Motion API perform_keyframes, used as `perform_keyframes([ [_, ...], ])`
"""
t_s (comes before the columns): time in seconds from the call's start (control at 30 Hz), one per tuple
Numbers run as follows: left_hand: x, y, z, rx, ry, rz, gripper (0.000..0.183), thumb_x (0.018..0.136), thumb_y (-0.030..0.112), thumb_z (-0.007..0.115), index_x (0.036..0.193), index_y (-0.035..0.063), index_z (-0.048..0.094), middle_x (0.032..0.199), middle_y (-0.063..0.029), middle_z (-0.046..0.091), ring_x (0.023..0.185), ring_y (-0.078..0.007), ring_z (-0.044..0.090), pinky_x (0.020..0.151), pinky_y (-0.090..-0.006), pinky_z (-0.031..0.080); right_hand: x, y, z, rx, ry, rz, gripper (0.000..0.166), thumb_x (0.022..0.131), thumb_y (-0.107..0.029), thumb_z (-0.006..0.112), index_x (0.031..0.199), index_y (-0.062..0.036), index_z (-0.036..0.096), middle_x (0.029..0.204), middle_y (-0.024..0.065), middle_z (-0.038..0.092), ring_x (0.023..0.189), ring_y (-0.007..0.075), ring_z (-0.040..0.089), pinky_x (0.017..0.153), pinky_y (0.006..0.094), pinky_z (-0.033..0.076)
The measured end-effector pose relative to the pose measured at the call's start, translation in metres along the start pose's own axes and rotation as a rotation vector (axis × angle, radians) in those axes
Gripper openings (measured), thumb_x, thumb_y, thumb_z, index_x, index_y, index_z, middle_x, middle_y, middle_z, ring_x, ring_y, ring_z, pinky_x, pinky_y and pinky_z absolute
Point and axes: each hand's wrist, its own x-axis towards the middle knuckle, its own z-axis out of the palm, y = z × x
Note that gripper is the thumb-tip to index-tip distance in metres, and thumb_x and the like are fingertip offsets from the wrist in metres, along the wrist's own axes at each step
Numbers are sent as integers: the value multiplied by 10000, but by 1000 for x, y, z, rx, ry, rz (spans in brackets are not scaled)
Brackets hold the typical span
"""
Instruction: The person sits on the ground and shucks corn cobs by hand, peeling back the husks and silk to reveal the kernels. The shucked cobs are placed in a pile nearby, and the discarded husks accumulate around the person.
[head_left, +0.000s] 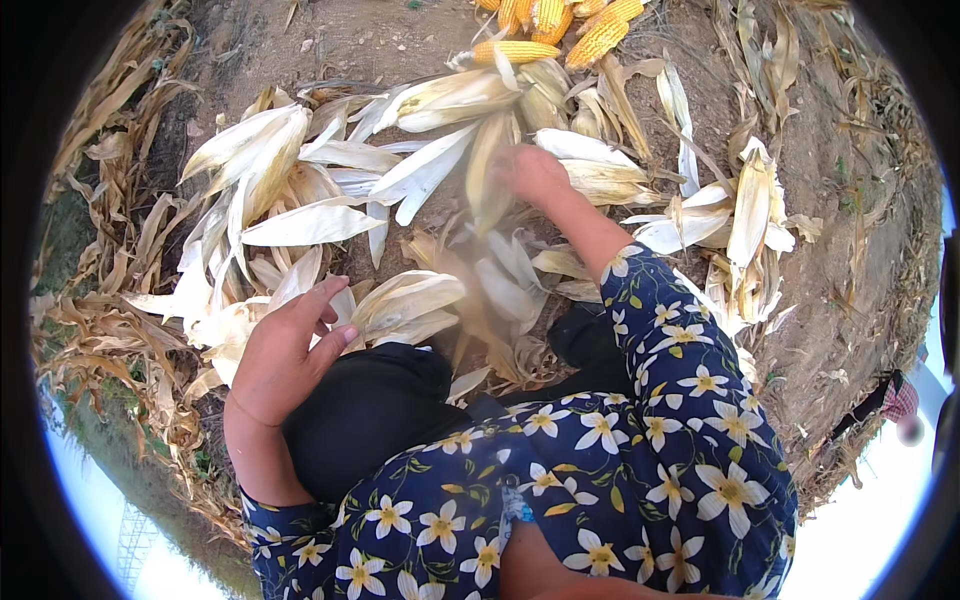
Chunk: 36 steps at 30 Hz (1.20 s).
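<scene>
My right hand (531, 175) reaches forward to the middle of the husk pile, its fingers closed at the side of a pale corn husk (489, 176). Both the fingertips and that husk are blurred, and I cannot tell whether a cob is inside. Nothing is in my left hand (289, 349), which hovers above my left knee with its thumb and fingers apart. Close to its fingertips lies a dry corn husk (409, 304). Another large husk bundle (262, 154) rests farther up on the left. Beyond my right hand is a whitish husk (596, 165).
Several bare yellow corn cobs (517, 51) are heaped at the far edge of the husks. Loose husks (750, 210) lie on the dirt ground (840, 300) to the right. Dry corn stalks and leaves (120, 225) line the left side. Another person (898, 401) is far off at right.
</scene>
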Motion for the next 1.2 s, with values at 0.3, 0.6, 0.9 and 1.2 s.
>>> perform_keyframes([
  [0.3,13,11,-1,-15,-39,-14,457,842,180,672,1258,47,540,853,-146,630,760,-287,630,693,-369,493,-12,85,-19,-412,68,351,625,825,-530,597,1246,-75,521,1194,168,599,1113,302,576,943,417,460],
  [0.6,13,17,5,-36,-58,-8,445,844,178,666,1247,34,546,840,-145,622,753,-289,628,697,-367,490,-27,115,30,124,394,418,518,842,-409,627,1141,9,573,1107,248,608,1074,369,573,951,439,440],
  [0.9,17,16,0,-3,-91,-77,436,852,204,649,1245,49,540,842,-139,627,773,-294,623,704,-374,487,-14,143,36,74,258,727,700,731,-390,728,1229,20,455,1200,294,561,1143,380,552,985,442,434],
  [1.2,-8,30,8,21,-39,42,430,864,241,637,1239,56,541,901,-158,636,832,-311,618,734,-372,488,-18,170,-38,473,67,596,308,803,-222,630,993,18,600,924,155,640,732,284,660,508,410,529],
])
